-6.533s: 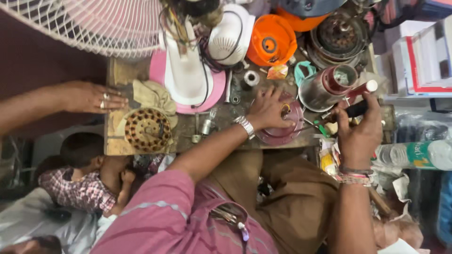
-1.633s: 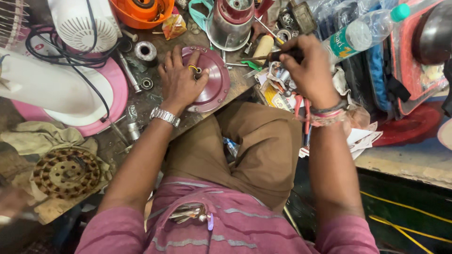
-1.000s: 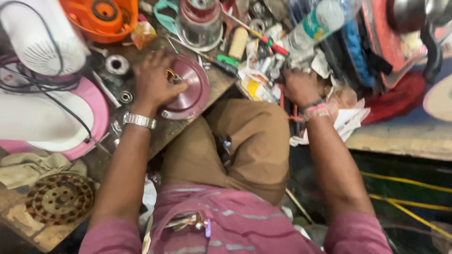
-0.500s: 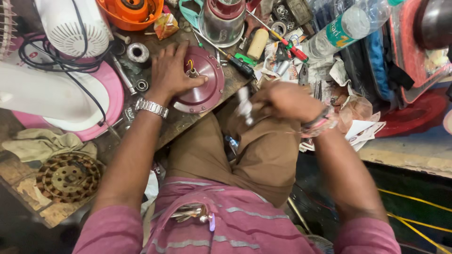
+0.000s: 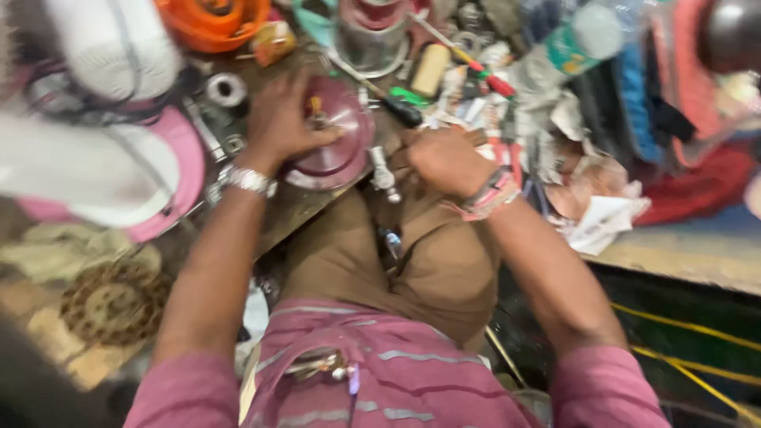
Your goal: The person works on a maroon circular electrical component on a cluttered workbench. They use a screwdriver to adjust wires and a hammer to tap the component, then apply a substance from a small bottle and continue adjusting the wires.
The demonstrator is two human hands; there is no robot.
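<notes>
Overhead view of a cluttered wooden workbench (image 5: 313, 210). The left hand (image 5: 281, 119), a metal watch at its wrist, lies with fingers spread and pressed on a round maroon metal disc (image 5: 337, 139) near the bench's front edge. The right hand (image 5: 444, 158) is clenched around a small silvery metal tool (image 5: 383, 170) just beside the disc's rim. A black-handled screwdriver (image 5: 392, 103) lies beyond; a white and pink fan housing (image 5: 103, 170) sits to the left.

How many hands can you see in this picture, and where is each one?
2. The left hand rests on the maroon round cover on the workbench; the right hand grips a small metal tool beside it. No others show.
</notes>
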